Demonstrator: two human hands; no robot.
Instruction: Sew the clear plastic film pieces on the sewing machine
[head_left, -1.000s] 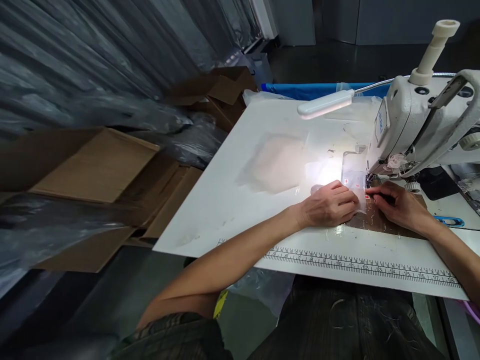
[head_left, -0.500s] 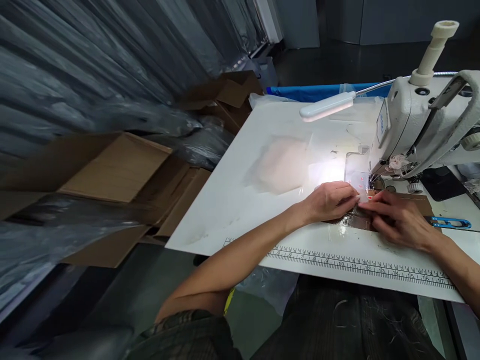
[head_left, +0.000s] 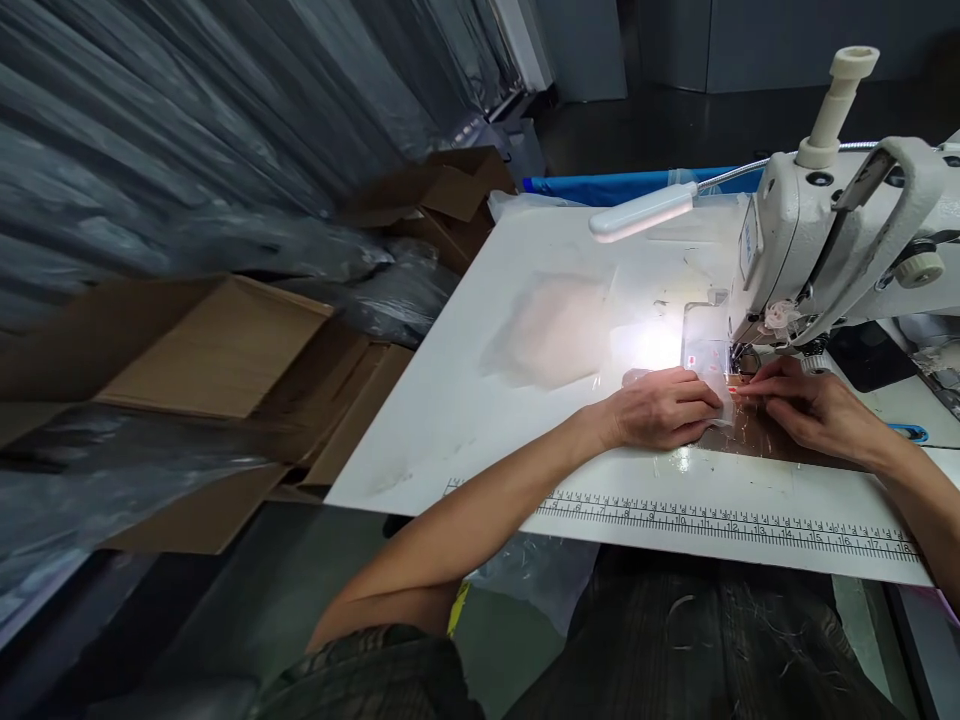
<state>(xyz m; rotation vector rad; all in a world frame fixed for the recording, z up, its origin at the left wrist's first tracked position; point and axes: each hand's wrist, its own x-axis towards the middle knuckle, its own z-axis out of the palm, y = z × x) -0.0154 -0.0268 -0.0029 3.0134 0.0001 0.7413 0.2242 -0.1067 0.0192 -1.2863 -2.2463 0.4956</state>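
A thin translucent white piece with small red marks (head_left: 705,356) lies at the needle area of a white sewing machine (head_left: 784,235). My left hand (head_left: 666,408) rests on its near part, fingers curled and closed on it; the fingertips are partly hidden. Just right of the needle, my right hand (head_left: 821,410) pinches the edge of the same piece near a red mark, thumb and forefinger together. Beneath both hands is a shiny brown strip (head_left: 780,440) on the tabletop. Blue thread snips (head_left: 909,432) lie beyond my right wrist, mostly covered by it.
A white lamp (head_left: 643,212) on a flexible neck lights the white table (head_left: 465,410). A printed ruler (head_left: 720,530) runs along the front edge. Pale, see-through material (head_left: 559,330) lies left of the machine. Cardboard boxes (head_left: 217,345) and plastic sheeting stand left of the table.
My right hand has shifted slightly right and up, towards the needle. My left hand has flattened over the translucent piece, its fingertips lower. The view has turned slightly, moving the machine left in frame.
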